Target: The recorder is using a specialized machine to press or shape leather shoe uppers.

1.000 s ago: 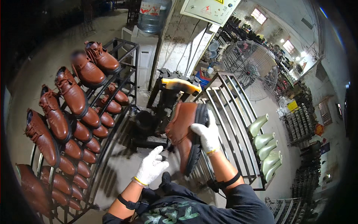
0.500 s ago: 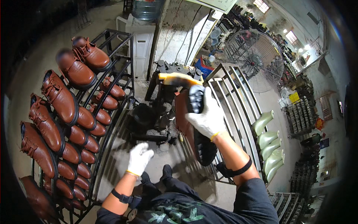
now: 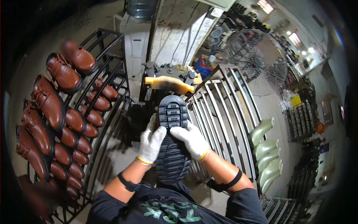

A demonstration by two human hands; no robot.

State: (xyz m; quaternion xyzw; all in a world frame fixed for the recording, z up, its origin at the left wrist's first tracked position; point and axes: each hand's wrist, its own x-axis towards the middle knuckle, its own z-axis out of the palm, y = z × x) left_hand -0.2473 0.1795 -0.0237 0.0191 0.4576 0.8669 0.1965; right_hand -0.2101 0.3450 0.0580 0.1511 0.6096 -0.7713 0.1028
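Note:
A shoe [image 3: 172, 149] is held sole up in front of my body, its black ridged sole facing me. My left hand [image 3: 150, 142], in a white glove, grips its left side with the thumb on the sole. My gloved right hand [image 3: 192, 140] grips the opposite side, its thumb also pressed on the sole. Most of the fingers are hidden behind the shoe, and so is its upper. Just beyond the far end of the shoe is a yellow, curved machine part [image 3: 169, 84].
At left, a black metal rack [image 3: 123, 71] carries several brown lace-up shoes [image 3: 48, 100]. To the right stands a slatted rack [image 3: 223, 108] with several green shoe lasts [image 3: 268, 170] along its edge. Farther back are a large caged fan [image 3: 255, 63] and a pillar [image 3: 175, 31].
My left hand has come up from low on the left and taken hold of the shoe. My right hand has brought the shoe left to the middle, its sole now turned toward me.

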